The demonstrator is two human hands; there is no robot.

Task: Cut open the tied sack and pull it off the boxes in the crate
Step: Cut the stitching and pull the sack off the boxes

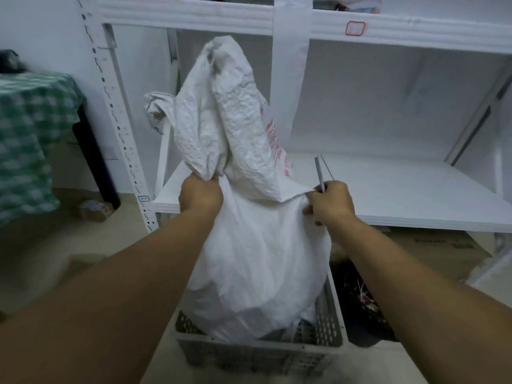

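A white woven sack with red print stands tall out of a grey perforated crate on the floor. Its lower part bulges over whatever is inside; no boxes show. My left hand grips a bunched fold of the sack near its middle. My right hand pinches the sack's edge on the right side and also holds thin grey scissors, blades pointing up.
A white metal shelf unit stands right behind the crate, its lower board just past my hands. A table with a green checked cloth is on the left. Cardboard boxes and a dark bin sit to the right under the shelf.
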